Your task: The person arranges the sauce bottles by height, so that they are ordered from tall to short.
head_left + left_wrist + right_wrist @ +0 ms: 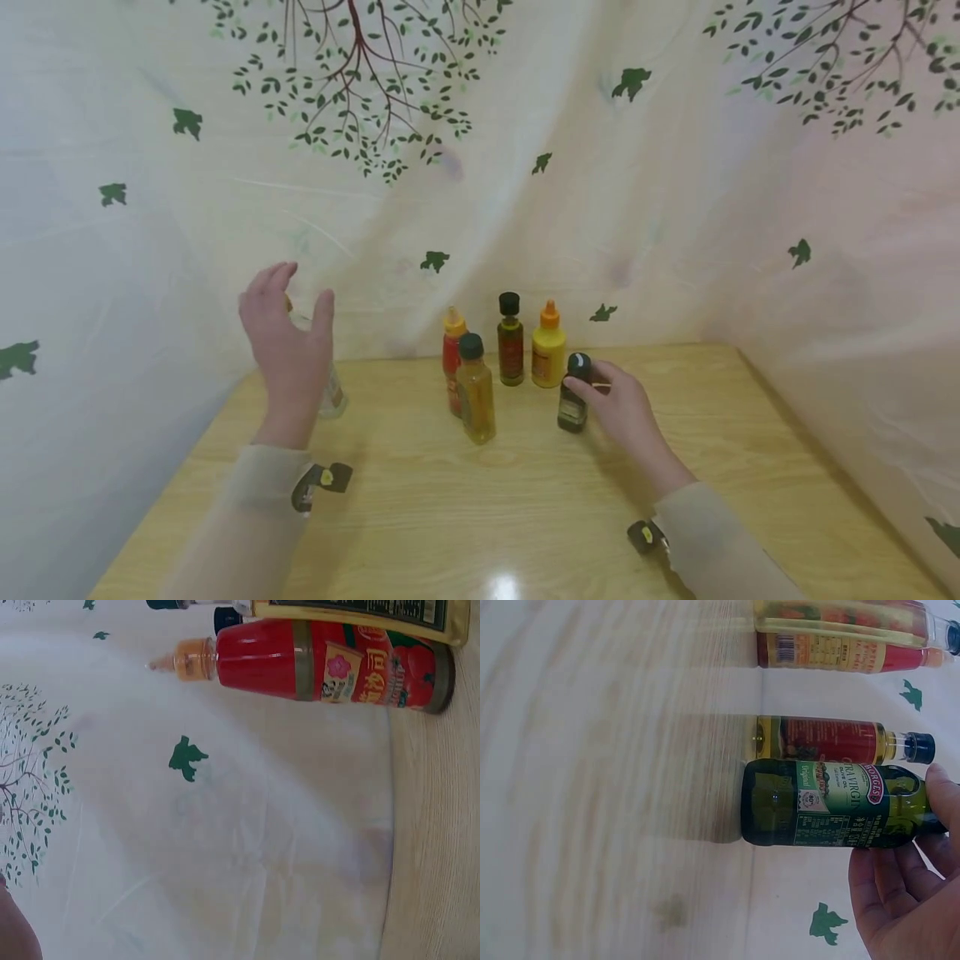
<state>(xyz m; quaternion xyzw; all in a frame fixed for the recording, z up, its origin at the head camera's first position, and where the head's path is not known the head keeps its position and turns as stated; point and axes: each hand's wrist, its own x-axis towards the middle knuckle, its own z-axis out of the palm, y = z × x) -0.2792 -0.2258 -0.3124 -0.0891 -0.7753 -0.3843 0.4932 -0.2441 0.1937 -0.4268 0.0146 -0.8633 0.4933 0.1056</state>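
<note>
My right hand grips a dark green olive oil bottle near its neck, thumb on one side and fingers on the other. The bottle stands nearly upright at the right end of the group. My left hand is raised at the left, thumb and fingers spread apart. Behind it is a clear bottle, mostly hidden by the hand and wrist. In the left wrist view, only a bit of that hand shows at the lower left edge.
A ketchup bottle stands mid-table behind an amber bottle with a dark cap. Further right are a red-labelled oil bottle and a yellow squeeze bottle. A leaf-printed cloth hangs behind the wooden table.
</note>
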